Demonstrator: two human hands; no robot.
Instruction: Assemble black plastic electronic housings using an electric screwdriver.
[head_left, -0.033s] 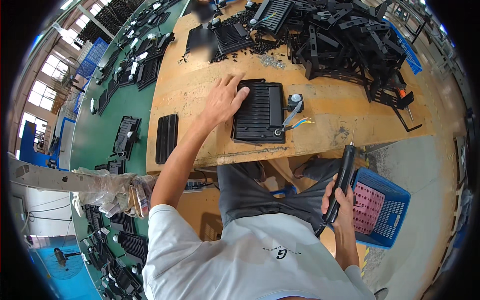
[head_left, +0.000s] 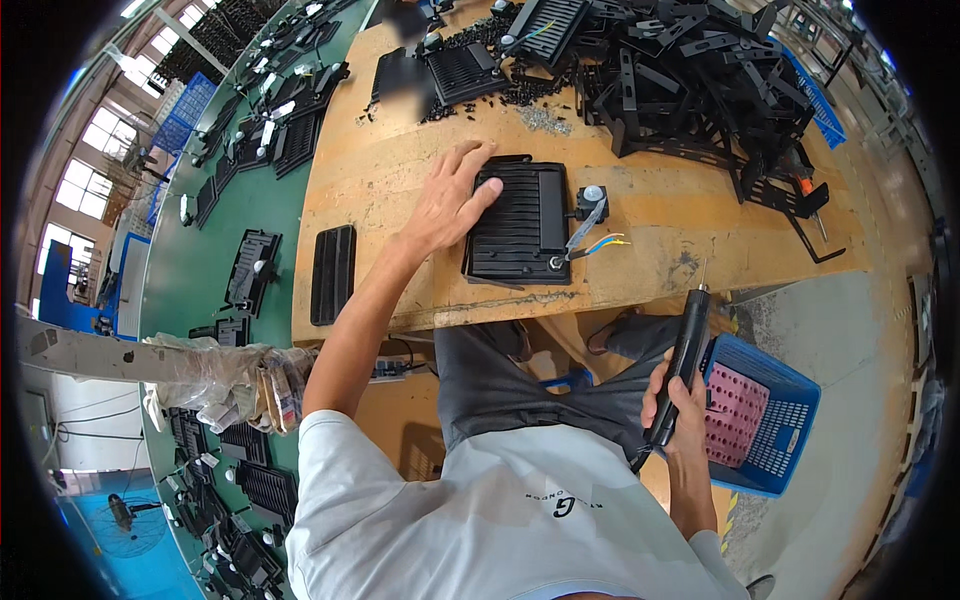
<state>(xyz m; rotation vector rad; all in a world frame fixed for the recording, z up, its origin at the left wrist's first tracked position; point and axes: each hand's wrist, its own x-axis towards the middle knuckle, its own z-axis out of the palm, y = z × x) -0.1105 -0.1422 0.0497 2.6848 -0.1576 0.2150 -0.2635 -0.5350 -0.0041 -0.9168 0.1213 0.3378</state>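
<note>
A black finned floodlight housing (head_left: 517, 225) lies on the wooden table with its ribbed back up. A white domed sensor (head_left: 592, 196) sits at its right side, and coloured wire ends (head_left: 605, 243) stick out beside it. My left hand (head_left: 450, 200) rests at the housing's left edge, fingers spread and thumb on the ribs. In my right hand (head_left: 680, 405) is a black electric screwdriver (head_left: 686, 350), held near the table's front edge with its thin bit pointing away from me.
A black rectangular tray (head_left: 334, 275) lies left of my forearm. Black brackets (head_left: 690, 90) are heaped at the far right, beside small screws (head_left: 545, 120). A blue basket (head_left: 790, 440) stands below right. More floodlights (head_left: 252, 270) lie on the green conveyor at left. A wrapped post (head_left: 100, 357) juts in.
</note>
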